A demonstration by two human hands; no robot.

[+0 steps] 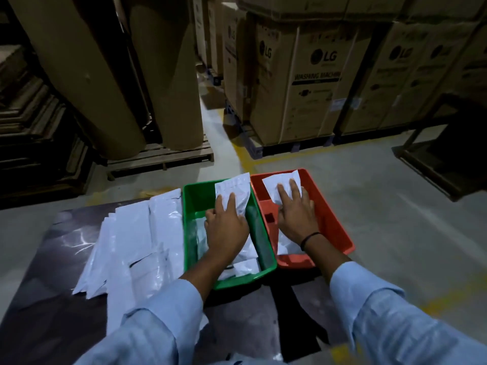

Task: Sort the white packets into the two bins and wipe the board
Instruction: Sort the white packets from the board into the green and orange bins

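Now, green bin point(191, 219): sits on the table point(39, 299), landmark for all below; white packets lie inside it on its floor
Red bin point(332, 219): just right of the green bin, side walls touching; a packet lies on its floor near the front
Left hand point(226, 230): over the green bin, palm down; its grip is clenched on a packet point(234, 188), thumb under and fingers on top; that packet tilts up and pokes over the green bin's far rim
Right hand point(296, 214): over the red bin, right of the green bin; fingers spread flat on a second packet point(279, 184) that leans on the red bin's far wall; whether the grip grasps it or only presses it, I cannot tell
Wristband point(309, 239): dark, on the right wrist
Pile point(137, 238): many white packets, overlapping, on the table just left of the green bin; nearest ones touch its left wall
Sleeves point(163, 320): light blue, both arms
Boxes point(311, 83): cardboard, stacked on the floor well beyond the green bin
Rolls point(87, 69): brown, upright on a pallet point(163, 154), beyond and left of the green bin
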